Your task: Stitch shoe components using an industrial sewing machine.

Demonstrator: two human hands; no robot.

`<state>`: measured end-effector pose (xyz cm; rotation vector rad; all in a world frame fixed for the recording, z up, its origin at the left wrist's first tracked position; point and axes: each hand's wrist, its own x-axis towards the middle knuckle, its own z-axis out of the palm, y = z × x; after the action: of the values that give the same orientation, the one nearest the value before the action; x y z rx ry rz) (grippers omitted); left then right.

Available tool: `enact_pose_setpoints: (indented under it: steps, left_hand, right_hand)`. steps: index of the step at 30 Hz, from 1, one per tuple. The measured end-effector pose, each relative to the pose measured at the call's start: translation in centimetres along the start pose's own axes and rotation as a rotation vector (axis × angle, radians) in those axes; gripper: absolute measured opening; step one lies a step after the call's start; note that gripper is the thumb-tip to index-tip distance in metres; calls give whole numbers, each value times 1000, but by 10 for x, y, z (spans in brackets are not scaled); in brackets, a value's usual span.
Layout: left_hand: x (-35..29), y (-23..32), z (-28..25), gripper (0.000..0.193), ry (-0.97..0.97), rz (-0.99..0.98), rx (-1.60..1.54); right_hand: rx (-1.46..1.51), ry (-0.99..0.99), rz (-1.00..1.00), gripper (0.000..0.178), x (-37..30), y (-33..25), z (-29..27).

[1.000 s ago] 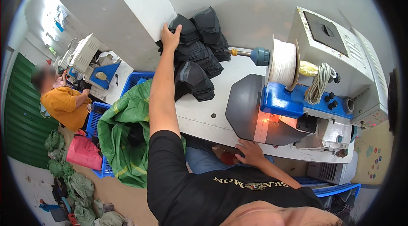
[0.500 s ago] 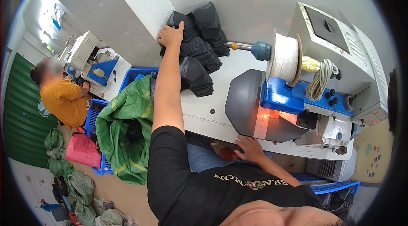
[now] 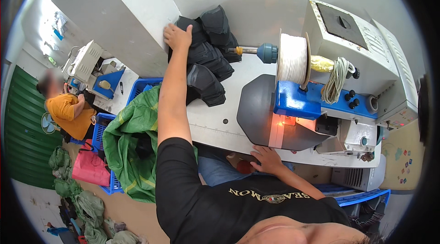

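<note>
In the head view, we have our left hand (image 3: 178, 36) up at the far left of the desk (image 3: 208, 118), against the heaped black pieces (image 3: 210, 59). Its thumb stands apart from the other fingers and lies on the rearmost left pile; the rest of the fingers reach around the side toward the pillar (image 3: 137, 1). We cannot tell whether they pinch a piece or only rest there. The black pieces are curved and layered, in several overlapping piles between the pillar and the machine (image 3: 298, 99), with the nearest pile tilted toward us.

Our right hand (image 3: 267, 159) is at the front edge of the desk, fingers spread and holding nothing that we can see, just below the dark angular plate (image 3: 254, 111). An orange glow lights the strip of that plate under the blue machine. Above the machine sits a reel of white material (image 3: 292, 60), and a coiled cable (image 3: 337, 81) hangs to the right of it.

To our left, beside our forearm, a green sack (image 3: 133, 147) gapes open, with a pink bag (image 3: 90, 163) near it. Farther off, a co-worker in an orange top (image 3: 73, 111) is at another desk.
</note>
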<state>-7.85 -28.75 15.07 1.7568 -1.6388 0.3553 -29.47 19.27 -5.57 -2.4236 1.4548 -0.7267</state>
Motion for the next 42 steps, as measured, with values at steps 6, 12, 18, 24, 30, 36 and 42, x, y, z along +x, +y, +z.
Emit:
enact_pose_setpoints:
  steps: [6, 12, 18, 24, 30, 36, 42]
  left_hand:
    - [-29, 48, 16, 62, 0, 809, 113]
    - [-7, 71, 38, 59, -131, 408, 76]
    - [-24, 81, 41, 59, -249, 619, 342]
    - [-25, 70, 29, 67, -251, 618, 332]
    - [-63, 42, -14, 60, -101, 719, 86]
    - [-163, -31, -114, 25, 63, 639, -430]
    - [-299, -189, -200, 17, 56, -108, -359]
  right_hand:
    - [-8, -18, 8, 41, 0, -1, -1]
    - [27, -42, 62, 41, -1, 0, 3]
    - [-7, 8, 14, 41, 0, -1, 0]
    - [18, 67, -24, 41, -2, 2, 2]
    - [-1, 44, -44, 41, -2, 3, 1]
    - [18, 10, -8, 41, -3, 4, 8]
    - [-16, 8, -22, 41, 2, 1, 11]
